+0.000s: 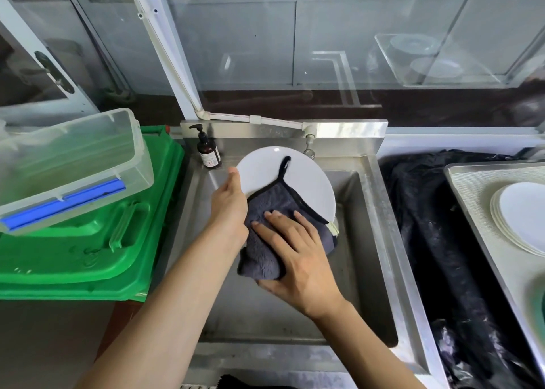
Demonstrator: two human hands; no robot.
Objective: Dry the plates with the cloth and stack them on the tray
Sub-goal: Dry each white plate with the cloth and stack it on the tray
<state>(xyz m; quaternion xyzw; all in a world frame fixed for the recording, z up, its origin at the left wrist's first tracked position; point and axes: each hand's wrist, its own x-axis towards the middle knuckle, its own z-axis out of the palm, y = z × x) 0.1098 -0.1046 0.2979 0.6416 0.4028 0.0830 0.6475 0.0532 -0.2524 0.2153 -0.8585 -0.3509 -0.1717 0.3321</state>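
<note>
two hands share one round white plate [265, 170] over the steel sink [365, 235], maybe so drips fall in. our left hand [228, 208] grips its left edge steady; our right hand [295, 256] pinches the fluffy grey cloth [265, 211] round its near side to wipe it.

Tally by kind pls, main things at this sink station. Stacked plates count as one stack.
Held plate: 1
Plate stack: 1
Cloth: 1
Pump bottle: 1
Clear box: 1
Green plastic lid: 1
Black plastic bag: 1
Tray: 1
Sink: 1
Total: 9
</note>
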